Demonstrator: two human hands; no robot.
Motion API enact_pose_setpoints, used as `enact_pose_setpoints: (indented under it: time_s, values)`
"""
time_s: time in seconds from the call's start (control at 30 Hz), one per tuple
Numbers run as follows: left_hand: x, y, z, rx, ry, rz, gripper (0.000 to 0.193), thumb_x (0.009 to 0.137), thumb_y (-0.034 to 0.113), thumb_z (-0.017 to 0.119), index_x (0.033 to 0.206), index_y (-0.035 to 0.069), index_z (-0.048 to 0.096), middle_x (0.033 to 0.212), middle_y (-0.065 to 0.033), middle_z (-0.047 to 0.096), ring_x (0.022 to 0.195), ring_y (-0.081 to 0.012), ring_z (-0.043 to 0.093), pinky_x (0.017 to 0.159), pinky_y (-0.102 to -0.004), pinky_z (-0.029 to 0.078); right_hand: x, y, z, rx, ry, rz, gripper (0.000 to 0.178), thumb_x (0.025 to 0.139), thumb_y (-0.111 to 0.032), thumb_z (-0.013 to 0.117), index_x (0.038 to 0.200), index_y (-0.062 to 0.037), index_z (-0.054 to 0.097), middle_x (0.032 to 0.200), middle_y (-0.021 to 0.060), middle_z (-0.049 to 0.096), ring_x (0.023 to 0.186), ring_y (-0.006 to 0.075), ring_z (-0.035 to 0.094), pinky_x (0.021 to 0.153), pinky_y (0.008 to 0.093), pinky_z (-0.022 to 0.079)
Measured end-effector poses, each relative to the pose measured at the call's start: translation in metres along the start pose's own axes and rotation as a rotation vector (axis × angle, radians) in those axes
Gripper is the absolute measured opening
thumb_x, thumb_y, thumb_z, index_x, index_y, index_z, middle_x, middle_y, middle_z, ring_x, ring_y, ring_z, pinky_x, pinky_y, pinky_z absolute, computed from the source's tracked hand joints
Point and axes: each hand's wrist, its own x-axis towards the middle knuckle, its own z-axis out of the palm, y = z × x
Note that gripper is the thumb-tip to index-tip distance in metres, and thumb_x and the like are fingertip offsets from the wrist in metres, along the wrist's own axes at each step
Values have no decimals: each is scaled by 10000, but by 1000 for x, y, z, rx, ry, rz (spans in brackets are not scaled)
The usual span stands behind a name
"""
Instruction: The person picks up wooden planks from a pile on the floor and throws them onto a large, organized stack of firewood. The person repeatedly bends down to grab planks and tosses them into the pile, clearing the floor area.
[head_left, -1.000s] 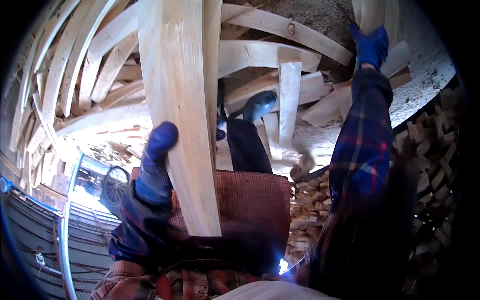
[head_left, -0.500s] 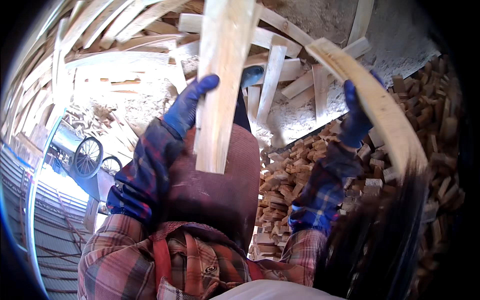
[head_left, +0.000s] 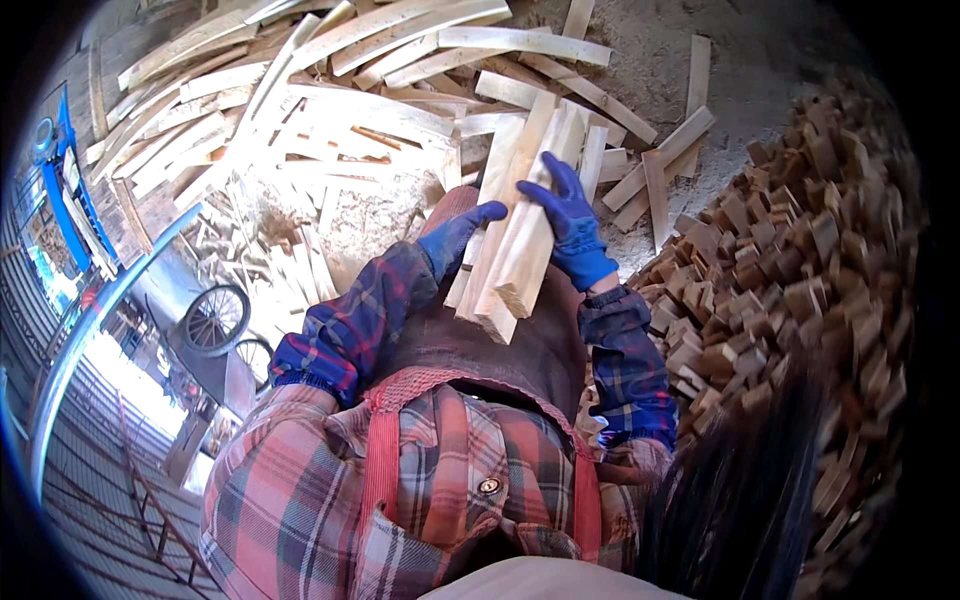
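Observation:
Above my lap, a small bundle of pale wooden boards (head_left: 500, 262) slants away from me, their cut ends nearest my body. My left hand (head_left: 455, 240), in a blue glove, grips the bundle's left edge with the thumb on top; its other fingers are hidden beneath. On the right side, my blue-gloved right hand (head_left: 575, 225) is closed over the rightmost board (head_left: 530, 250), its fingers across the upper face. The boards lie side by side, close together. Under them a dark reddish-brown apron (head_left: 430, 340) covers my lap.
A heap of long boards (head_left: 400, 45) spreads over the ground ahead and to the left. Short wood blocks (head_left: 790, 270) form a large pile at my right. Loose boards (head_left: 660, 195) lie ahead right. A cart with spoked wheels (head_left: 217, 320) stands at left, near a metal rail (head_left: 100, 310).
My right hand has come in from the right with its board, which now lies against those in my left hand. The bundle has swung to a slant, and the view has shifted.

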Motion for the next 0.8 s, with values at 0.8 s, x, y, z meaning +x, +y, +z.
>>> enact_pose_setpoints:
  time_s: [0.8]
  values:
    - [-294,-24,-230,336,-644,216,435,960,329,550,1293,49,533,1170,-64,636,1024,-177,631,948,-354,495,-135,-452,263,-71,888,-181,446,782,-138,745,1198,-28,630,1310,128,577,1341,313,427,1107,409,334]
